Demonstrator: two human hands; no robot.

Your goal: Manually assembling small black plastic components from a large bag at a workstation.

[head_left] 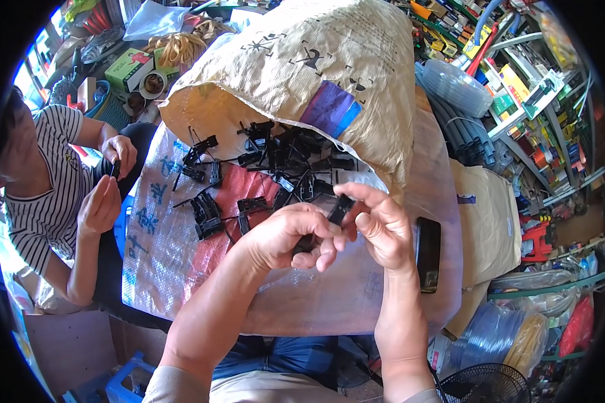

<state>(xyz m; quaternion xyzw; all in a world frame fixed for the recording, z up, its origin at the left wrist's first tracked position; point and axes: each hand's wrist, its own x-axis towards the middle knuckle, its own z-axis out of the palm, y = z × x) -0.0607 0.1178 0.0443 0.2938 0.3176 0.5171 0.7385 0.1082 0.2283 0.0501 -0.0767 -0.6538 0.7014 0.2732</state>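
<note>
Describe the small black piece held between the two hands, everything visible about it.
The small black piece looks like moulded plastic, narrow and elongated, matte, tilted with its upper end toward the right. The left hand grips its lower end, fingers wrapped over it; the right hand pinches the upper end between thumb and fingertips. It is held above a woven plastic sack sheet, near a pile of similar black parts spilling from a tan sack. Finer detail is too small to tell.

Both hands (336, 232) on black clip (339, 209)
</note>
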